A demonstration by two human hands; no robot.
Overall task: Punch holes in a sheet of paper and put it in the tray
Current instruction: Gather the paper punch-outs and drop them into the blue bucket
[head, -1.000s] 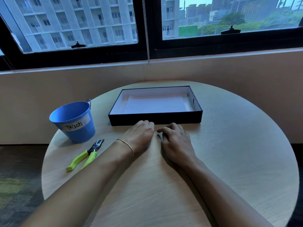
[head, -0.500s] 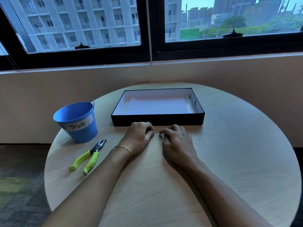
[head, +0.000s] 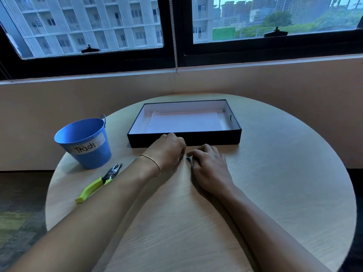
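The white punched sheet of paper [head: 184,122] lies flat inside the shallow black rectangular tray [head: 184,137]. Just before it, the left hand [head: 169,151] and right hand [head: 210,165] rest curled on the round wooden table [head: 275,183], whether pinching anything I cannot tell.

Punched white sheet [head: 184,121] flat in tray [head: 184,138]

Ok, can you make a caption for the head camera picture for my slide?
Both hands rest before the black tray holding punched paper; hole punch lies beside blue Trash bucket.
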